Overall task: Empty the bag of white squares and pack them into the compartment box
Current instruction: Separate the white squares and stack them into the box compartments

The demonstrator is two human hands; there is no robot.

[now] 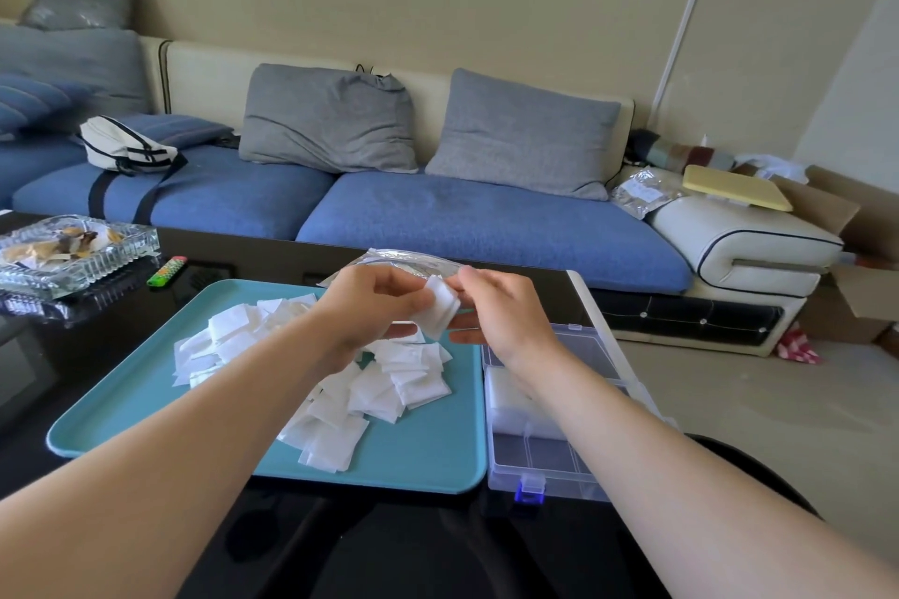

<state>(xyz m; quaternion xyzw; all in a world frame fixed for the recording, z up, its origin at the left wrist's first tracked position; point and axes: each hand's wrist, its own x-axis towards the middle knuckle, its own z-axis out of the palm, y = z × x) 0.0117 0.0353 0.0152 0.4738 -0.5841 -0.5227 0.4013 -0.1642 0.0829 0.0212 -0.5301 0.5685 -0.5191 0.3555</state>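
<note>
A heap of loose white squares (pixel 360 384) lies spread over a teal tray (pixel 428 457). Above the tray, my left hand (pixel 369 302) and my right hand (pixel 501 306) together hold a small stack of white squares (pixel 438 306) between their fingers. The silver bag (pixel 408 260) lies flat at the far edge of the tray, just behind my hands. To the right of the tray stands the clear compartment box (pixel 545 462) with its lid open; one middle compartment holds white squares (pixel 515 409), partly hidden by my right forearm.
A glass ashtray (pixel 73 253) and a green lighter (pixel 165 271) sit on the dark table at the left. A blue sofa (pixel 438 219) with grey cushions runs behind the table. Cardboard boxes (pixel 856 258) stand on the floor at the right.
</note>
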